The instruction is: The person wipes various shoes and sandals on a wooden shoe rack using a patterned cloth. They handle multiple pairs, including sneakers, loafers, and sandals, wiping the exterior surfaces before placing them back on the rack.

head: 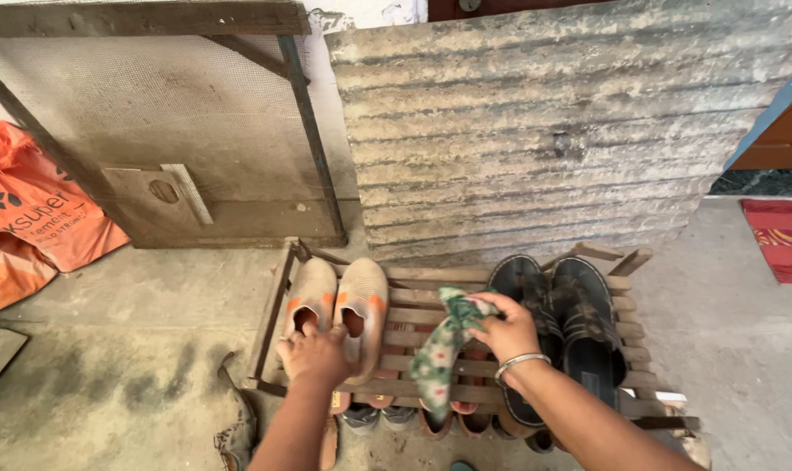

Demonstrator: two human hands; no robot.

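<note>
Hands at a wooden shoe rack (413, 338) — left hand (316, 356) closed on the heels of beige shoes (336, 307), toes pointing toward the wall; right hand (507, 331) gripping a hanging green patterned cloth (441, 351).

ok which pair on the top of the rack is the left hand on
The beige pair with orange patches, at the rack's left end; the left hand rests on its heels. The dark sandals lie beyond the right hand.

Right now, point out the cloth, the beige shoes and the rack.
cloth (439, 349), head view, middle of the hanging fold.
beige shoes (363, 292), head view, right shoe's upper.
rack (413, 316), head view, bare top slat.
</note>
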